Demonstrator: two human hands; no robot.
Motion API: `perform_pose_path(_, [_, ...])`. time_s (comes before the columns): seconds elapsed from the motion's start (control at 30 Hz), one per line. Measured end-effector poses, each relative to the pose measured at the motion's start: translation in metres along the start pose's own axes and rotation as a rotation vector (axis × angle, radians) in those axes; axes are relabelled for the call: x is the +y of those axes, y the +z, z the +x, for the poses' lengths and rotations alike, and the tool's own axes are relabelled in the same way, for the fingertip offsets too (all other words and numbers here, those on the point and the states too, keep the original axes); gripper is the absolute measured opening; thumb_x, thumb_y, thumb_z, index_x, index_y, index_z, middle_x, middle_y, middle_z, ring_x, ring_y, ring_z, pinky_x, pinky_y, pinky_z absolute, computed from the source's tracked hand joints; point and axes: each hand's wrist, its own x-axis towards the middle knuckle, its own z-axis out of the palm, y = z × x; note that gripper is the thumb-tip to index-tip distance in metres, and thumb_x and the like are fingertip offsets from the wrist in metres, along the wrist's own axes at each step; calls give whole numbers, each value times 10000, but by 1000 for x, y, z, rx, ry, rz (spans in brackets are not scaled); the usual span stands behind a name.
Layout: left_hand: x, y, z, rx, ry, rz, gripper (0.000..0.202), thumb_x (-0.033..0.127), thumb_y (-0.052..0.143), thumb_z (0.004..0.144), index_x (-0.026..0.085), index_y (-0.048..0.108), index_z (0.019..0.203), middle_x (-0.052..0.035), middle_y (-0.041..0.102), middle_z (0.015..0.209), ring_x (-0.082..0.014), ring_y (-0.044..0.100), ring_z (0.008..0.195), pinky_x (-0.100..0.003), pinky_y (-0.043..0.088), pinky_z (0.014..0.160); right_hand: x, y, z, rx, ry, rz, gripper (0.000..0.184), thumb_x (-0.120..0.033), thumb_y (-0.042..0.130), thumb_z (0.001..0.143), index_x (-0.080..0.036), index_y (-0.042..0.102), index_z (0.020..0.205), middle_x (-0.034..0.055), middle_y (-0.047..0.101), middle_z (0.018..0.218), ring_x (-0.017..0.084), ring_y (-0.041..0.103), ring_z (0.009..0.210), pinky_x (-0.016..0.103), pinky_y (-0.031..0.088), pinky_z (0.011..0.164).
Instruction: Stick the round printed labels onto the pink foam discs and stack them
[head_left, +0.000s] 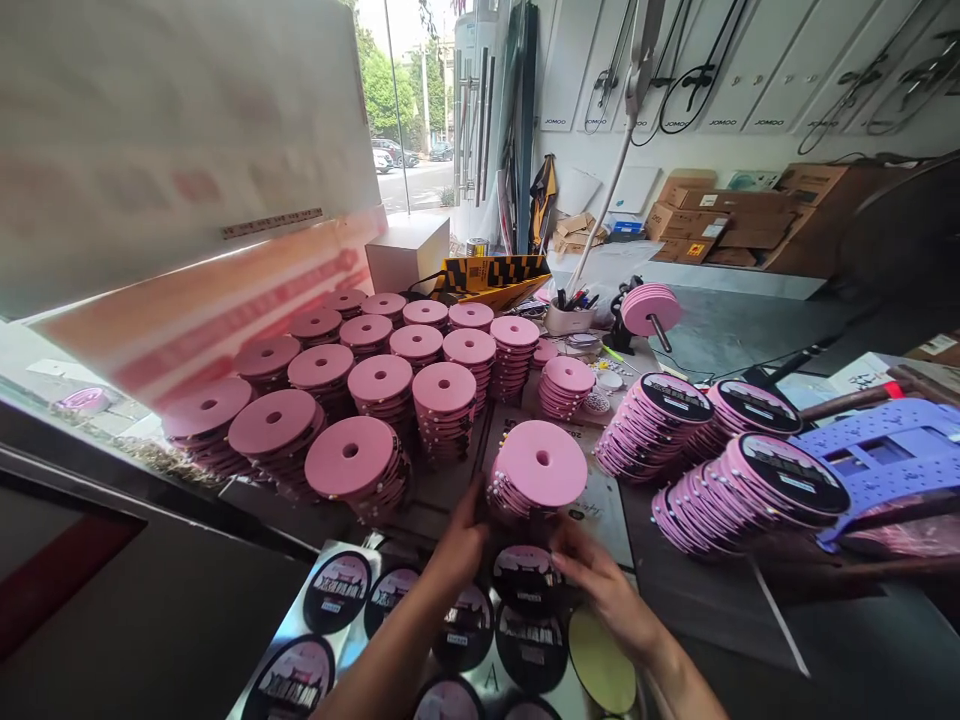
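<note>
My left hand [461, 545] reaches to the foot of a stack of pink discs [538, 470], fingers curled against its left side. Beside it, my right hand [592, 570] pinches the edge of a round black-and-pink sticker [525, 578] just below that stack. Both hands hover over a shiny sheet of round stickers [345, 590]; one spot shows bare yellow backing [601, 660].
Many stacks of pink discs [352, 400] fill the table's left and back. Slanting rows of labelled discs [750, 480] lie on the right, next to a purple plastic stool [892, 450]. A pen cup [568, 315] and a disc spindle [649, 310] stand behind; cardboard boxes [720, 225] line the wall.
</note>
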Motion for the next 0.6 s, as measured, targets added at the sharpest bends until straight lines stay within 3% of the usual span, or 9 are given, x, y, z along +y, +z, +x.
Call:
perform_pose_path(0.13, [-3, -4, 6, -25, 0, 0, 725, 37, 420, 444, 169, 582, 1138, -71, 604, 1184, -281, 458, 1185, -426, 322, 1019, -6, 0, -2, 1, -4, -70, 313, -494, 631, 658, -195, 556, 718, 3, 516, 715, 192, 477, 742, 307, 383, 699])
perform_pose_path(0.23, [8, -3, 0, 18, 48, 16, 706, 50, 434, 489, 168, 541, 1176, -71, 541, 1265, -259, 412, 1228, -409, 255, 1062, -28, -14, -13, -64, 26, -162, 320, -501, 634, 657, -189, 562, 676, 51, 578, 808, 255, 501, 889, 343, 386, 775])
perform_pose_path(0.33, [32, 5, -17, 116, 233, 174, 664, 84, 444, 617, 191, 438, 1273, -43, 428, 1366, -216, 305, 1297, -375, 153, 1101, -62, -33, -28, -121, 51, -143, 253, -447, 620, 708, -198, 574, 712, 89, 592, 1068, 304, 461, 1084, 404, 345, 898])
perform_pose_path(0.4, [50, 14, -24, 105, 368, 280, 708, 75, 433, 629, 211, 373, 1322, -17, 339, 1421, -204, 225, 1330, -359, 107, 1109, -82, -40, -31, -70, -54, -46, 222, -426, 596, 736, -210, 550, 713, 87, 506, 1259, 306, 390, 1196, 430, 280, 978])
perform_pose_path(0.5, [62, 27, -21, 46, 390, 369, 753, 57, 439, 605, 231, 362, 1333, -5, 247, 1461, -223, 126, 1356, -380, 74, 1108, -94, -33, -20, 5, -207, 11, 178, -392, 555, 778, -226, 512, 730, 61, 387, 1387, 259, 280, 1292, 409, 186, 1046])
perform_pose_path(0.6, [63, 34, -13, 36, 308, 374, 727, 72, 497, 597, 236, 413, 1300, -27, 233, 1463, -262, 88, 1359, -431, 64, 1101, -90, -16, -7, -6, -226, -61, 171, -382, 519, 811, -222, 496, 756, 63, 330, 1423, 240, 264, 1301, 406, 175, 1051])
